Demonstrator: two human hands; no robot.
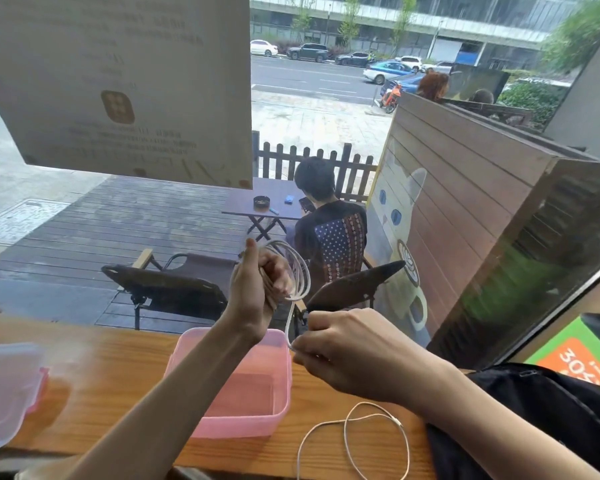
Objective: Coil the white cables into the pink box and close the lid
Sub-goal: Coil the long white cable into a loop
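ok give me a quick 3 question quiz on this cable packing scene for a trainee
1. True or false: the pink box on the counter already holds a coiled cable.
2. Which hand grips the coiled white cable?
A. left hand
B. right hand
C. neither
3. Fill in: a second, thinner white cable lies loose on the counter, to the ____ of the box.

Key:
1. False; the box looks empty.
2. A; the right hand's fingers pinch the strand hanging from the coil.
3. right
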